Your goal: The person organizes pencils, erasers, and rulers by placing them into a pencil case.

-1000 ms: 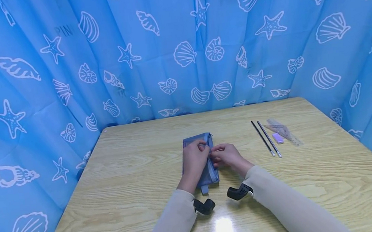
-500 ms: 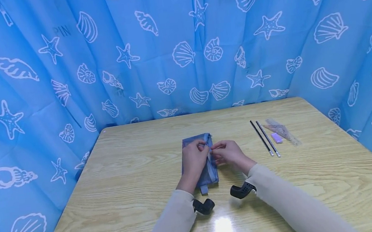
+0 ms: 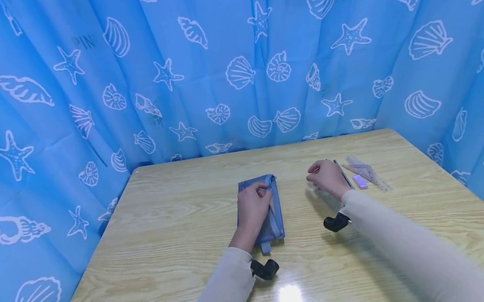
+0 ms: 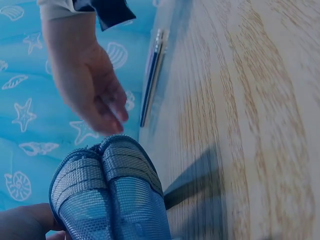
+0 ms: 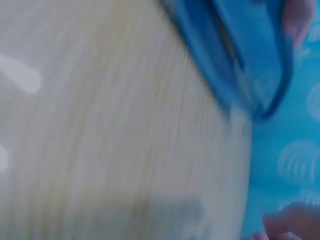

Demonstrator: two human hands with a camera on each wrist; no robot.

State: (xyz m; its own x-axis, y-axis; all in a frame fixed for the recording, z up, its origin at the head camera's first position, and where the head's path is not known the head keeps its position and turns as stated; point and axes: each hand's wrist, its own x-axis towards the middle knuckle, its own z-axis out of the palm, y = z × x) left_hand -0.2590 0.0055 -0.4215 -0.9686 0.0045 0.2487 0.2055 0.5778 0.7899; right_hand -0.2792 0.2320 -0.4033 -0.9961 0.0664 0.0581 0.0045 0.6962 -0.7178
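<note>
A blue-grey mesh zip pouch [image 3: 275,215] lies on the table before me. My left hand [image 3: 252,204] pinches its upper side; in the left wrist view the pouch [image 4: 112,195] shows its end and a fingertip at its left. Blurred in the right wrist view, the pouch [image 5: 250,50] has a gaping mouth. To the right, my right hand [image 3: 328,178] hangs above the table with loosely curled fingers and nothing visible in them. It is closest to two dark pencils [image 3: 344,175], which it partly hides; both pencils [image 4: 152,75] show in the left wrist view.
A purple eraser [image 3: 360,182] lies right of the pencils. Beside it are clear rulers [image 3: 370,171], one seemingly a set square. The wooden table [image 3: 167,239] ends at a blue shell-print curtain [image 3: 215,74] behind and at both sides.
My right hand has left the pouch's zip edge and moved right, towards the pencils. The left hand has kept its place on the pouch.
</note>
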